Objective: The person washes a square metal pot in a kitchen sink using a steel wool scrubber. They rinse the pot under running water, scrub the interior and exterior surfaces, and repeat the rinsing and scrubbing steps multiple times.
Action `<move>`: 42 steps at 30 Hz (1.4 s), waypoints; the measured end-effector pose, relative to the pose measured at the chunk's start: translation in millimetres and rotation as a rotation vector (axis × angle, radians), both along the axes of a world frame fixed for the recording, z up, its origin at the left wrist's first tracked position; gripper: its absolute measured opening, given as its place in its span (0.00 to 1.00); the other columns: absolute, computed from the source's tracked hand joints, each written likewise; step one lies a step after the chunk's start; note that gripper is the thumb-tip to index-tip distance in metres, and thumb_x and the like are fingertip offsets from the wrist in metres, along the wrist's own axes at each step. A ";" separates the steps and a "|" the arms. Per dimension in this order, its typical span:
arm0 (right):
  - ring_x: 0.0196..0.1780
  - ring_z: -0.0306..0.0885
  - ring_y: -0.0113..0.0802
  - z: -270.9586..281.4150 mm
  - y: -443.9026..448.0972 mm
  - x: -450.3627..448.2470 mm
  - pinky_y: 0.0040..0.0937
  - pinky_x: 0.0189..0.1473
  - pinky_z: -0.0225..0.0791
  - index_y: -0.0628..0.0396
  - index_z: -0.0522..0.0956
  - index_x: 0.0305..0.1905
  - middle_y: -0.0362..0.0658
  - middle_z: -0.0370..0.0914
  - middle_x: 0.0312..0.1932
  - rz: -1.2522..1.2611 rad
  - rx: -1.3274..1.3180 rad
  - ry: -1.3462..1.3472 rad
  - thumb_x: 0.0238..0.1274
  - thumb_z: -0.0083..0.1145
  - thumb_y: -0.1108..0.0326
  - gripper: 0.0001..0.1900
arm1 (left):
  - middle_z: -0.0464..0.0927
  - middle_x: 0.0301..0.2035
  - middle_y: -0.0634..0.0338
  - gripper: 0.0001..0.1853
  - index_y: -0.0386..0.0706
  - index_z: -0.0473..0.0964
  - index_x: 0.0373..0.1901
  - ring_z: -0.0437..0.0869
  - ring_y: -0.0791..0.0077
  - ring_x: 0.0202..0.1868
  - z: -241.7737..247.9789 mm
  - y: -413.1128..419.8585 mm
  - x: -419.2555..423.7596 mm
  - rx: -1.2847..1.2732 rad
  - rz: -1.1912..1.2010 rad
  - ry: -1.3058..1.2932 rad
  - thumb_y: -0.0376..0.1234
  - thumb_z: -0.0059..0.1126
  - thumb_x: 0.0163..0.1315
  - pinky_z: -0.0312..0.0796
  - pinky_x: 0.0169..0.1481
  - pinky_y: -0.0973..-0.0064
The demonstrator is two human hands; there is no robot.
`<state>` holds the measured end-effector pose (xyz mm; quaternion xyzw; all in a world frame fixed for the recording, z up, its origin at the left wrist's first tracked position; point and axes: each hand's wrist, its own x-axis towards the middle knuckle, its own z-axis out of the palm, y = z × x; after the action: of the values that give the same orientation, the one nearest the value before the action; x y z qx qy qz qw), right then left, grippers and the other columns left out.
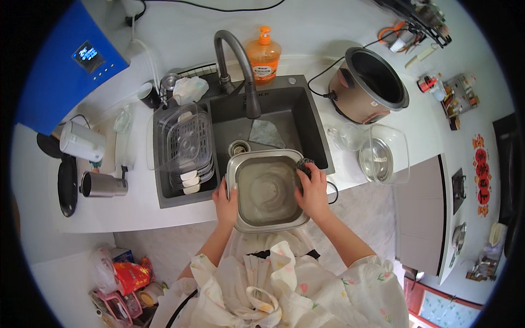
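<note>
A square metal pan (268,192) with rounded corners is held over the front edge of the dark sink (301,119). My left hand (226,203) grips its left rim. At the right rim, my right hand (313,190) holds a dark scouring pad (304,166) against the pan's upper right corner. Cloudy marks show on the pan's bottom. Behind the pan, a grey cloth (267,133) lies in the sink basin beside the round drain (238,147). The grey faucet (251,82) arches over the basin.
Clear plastic trays (188,135) are stacked in the left basin. An orange soap bottle (263,57) stands behind the sink. To the right are a large cooker pot (361,88), a clear container (400,164) and a glass lid (348,136). A metal cup (104,184) lies at left.
</note>
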<state>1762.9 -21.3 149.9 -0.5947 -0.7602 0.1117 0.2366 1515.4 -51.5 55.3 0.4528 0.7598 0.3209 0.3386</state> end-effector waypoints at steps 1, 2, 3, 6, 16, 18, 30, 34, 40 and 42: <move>0.55 0.63 0.53 1.8 3.0 -0.5 0.42 0.57 0.61 0.57 0.74 0.51 0.51 0.61 0.58 -0.033 0.042 -0.043 0.41 0.60 0.76 0.25 | 0.65 0.52 0.43 0.35 0.43 0.59 0.65 0.63 0.51 0.57 13.0 4.1 0.5 -0.041 -0.020 0.018 0.44 0.57 0.56 0.59 0.62 0.64; 0.56 0.62 0.54 -4.7 6.2 2.3 0.43 0.57 0.61 0.57 0.75 0.50 0.51 0.62 0.58 -0.025 0.082 -0.051 0.42 0.60 0.76 0.23 | 0.65 0.52 0.43 0.38 0.42 0.59 0.65 0.63 0.51 0.57 20.1 7.7 0.7 -0.083 -0.040 0.035 0.44 0.61 0.52 0.60 0.62 0.64; 0.56 0.62 0.54 -11.8 8.9 4.7 0.43 0.57 0.61 0.57 0.75 0.50 0.51 0.63 0.57 0.011 0.100 -0.037 0.42 0.60 0.77 0.23 | 0.64 0.52 0.42 0.40 0.42 0.59 0.65 0.63 0.51 0.57 19.4 11.1 -0.7 -0.078 -0.055 0.020 0.42 0.62 0.49 0.60 0.62 0.65; 0.55 0.63 0.52 -24.9 19.4 11.6 0.42 0.55 0.63 0.57 0.75 0.49 0.50 0.66 0.54 0.132 0.134 -0.002 0.42 0.56 0.80 0.22 | 0.64 0.52 0.42 0.42 0.42 0.58 0.65 0.63 0.50 0.57 9.7 14.2 -4.5 -0.066 -0.072 -0.011 0.35 0.62 0.43 0.60 0.63 0.65; 0.46 0.68 0.43 -17.6 88.8 -5.4 0.39 0.45 0.66 0.56 0.76 0.37 0.45 0.69 0.37 0.389 0.252 -0.317 0.48 0.54 0.71 0.09 | 0.64 0.51 0.38 0.41 0.39 0.58 0.64 0.63 0.46 0.56 4.8 13.0 -2.3 -0.027 -0.058 -0.023 0.29 0.56 0.41 0.59 0.63 0.62; 0.45 0.69 0.43 -21.3 91.6 -6.8 0.39 0.42 0.65 0.56 0.75 0.36 0.44 0.69 0.35 0.321 0.277 -0.331 0.49 0.55 0.68 0.08 | 0.63 0.51 0.38 0.41 0.39 0.57 0.64 0.64 0.46 0.55 6.7 12.2 -1.3 -0.024 -0.055 -0.014 0.29 0.55 0.41 0.59 0.63 0.63; 0.43 0.70 0.45 -52.4 97.2 -130.2 0.39 0.46 0.65 0.57 0.71 0.32 0.47 0.69 0.34 0.336 0.192 0.017 0.41 0.53 0.76 0.09 | 0.63 0.51 0.39 0.41 0.38 0.57 0.64 0.64 0.46 0.55 4.8 9.9 -1.5 -0.017 -0.107 -0.001 0.27 0.54 0.40 0.60 0.62 0.64; 0.42 0.70 0.46 -43.4 101.1 -130.7 0.41 0.44 0.65 0.57 0.71 0.31 0.47 0.69 0.33 0.286 0.153 -0.005 0.40 0.53 0.76 0.08 | 0.61 0.50 0.39 0.42 0.35 0.56 0.65 0.66 0.47 0.53 7.0 10.6 -1.2 -0.001 -0.097 0.030 0.27 0.55 0.40 0.61 0.61 0.66; 0.41 0.70 0.46 -45.4 98.7 -67.8 0.42 0.43 0.65 0.57 0.71 0.31 0.48 0.69 0.31 0.085 0.141 -0.111 0.42 0.53 0.76 0.07 | 0.60 0.50 0.38 0.43 0.33 0.55 0.65 0.65 0.47 0.52 5.3 8.4 -7.0 0.025 -0.079 0.019 0.28 0.55 0.40 0.62 0.60 0.66; 0.41 0.70 0.47 -49.9 96.7 -77.1 0.43 0.43 0.65 0.57 0.71 0.31 0.49 0.70 0.31 0.085 0.123 -0.094 0.42 0.53 0.76 0.08 | 0.61 0.49 0.38 0.43 0.33 0.55 0.65 0.65 0.47 0.52 -4.4 7.5 -3.5 0.038 -0.080 0.032 0.28 0.55 0.40 0.62 0.59 0.66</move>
<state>1685.7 75.4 99.9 -0.5508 -0.8004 0.0469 0.2317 1511.9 -44.0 50.9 0.4942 0.7403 0.3139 0.3304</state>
